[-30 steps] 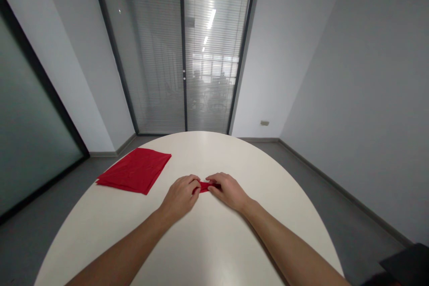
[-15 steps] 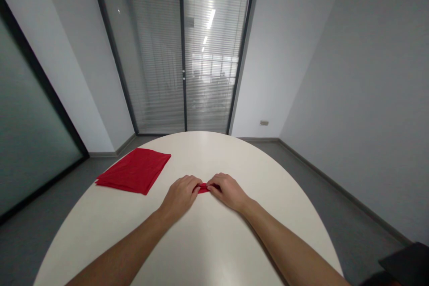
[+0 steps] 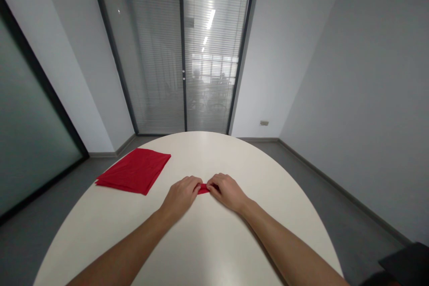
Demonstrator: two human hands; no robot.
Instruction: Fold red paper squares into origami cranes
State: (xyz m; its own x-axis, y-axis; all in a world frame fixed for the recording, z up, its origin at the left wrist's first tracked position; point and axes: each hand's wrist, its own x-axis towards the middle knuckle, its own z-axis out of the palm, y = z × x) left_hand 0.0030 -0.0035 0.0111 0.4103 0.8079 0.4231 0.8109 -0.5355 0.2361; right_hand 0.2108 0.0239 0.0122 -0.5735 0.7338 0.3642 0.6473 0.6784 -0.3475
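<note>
Near the middle of the table, a small strip of folded red cloth [image 3: 203, 189] shows between my two hands. My left hand [image 3: 182, 193] has its fingers closed on the cloth's left end. On the right end, my right hand [image 3: 228, 191] pinches it between thumb and fingers. Most of this piece is hidden under the fingers, so its full shape cannot be made out. To the left of my left hand, a larger stack of red cloths [image 3: 136, 172] lies flat, with layered edges at its near left corner.
The round white table [image 3: 214, 241] spans the space before me. Behind it stands a glass partition with blinds [image 3: 157, 53]. A wall socket [image 3: 264, 123] sits low on the back wall. A dark object [image 3: 407, 263], cut off by the frame, is at the lower right.
My left hand has shifted very slightly, its fingers still on the red cloth. The right hand and the stack of cloths look the same.
</note>
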